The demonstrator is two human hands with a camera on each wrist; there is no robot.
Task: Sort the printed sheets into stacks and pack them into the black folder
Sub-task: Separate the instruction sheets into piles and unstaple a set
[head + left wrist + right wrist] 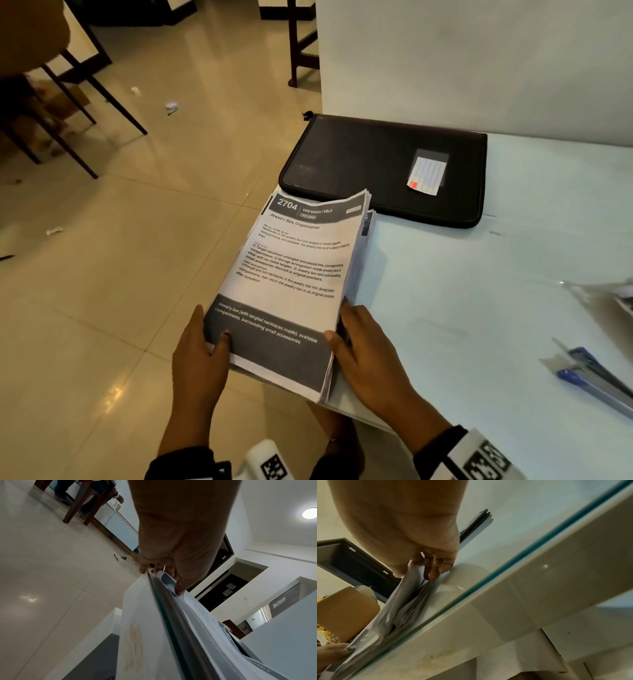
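Note:
A thick stack of printed sheets lies at the table's left edge, its top page headed "2704 Dressing Table". My left hand grips the stack's near left corner, thumb on top. My right hand holds the near right edge, thumb on the top page and fingers along the side. In the right wrist view the fingers part the sheets' edges. The left wrist view has the fingers curled round the stack. The closed black folder lies just beyond the stack, a small white label on its cover.
The glass-topped white table ends at the left, with tiled floor below. A blue stapler and clear plastic sleeves lie at the right edge. Chair legs stand on the floor at far left. A wall backs the table.

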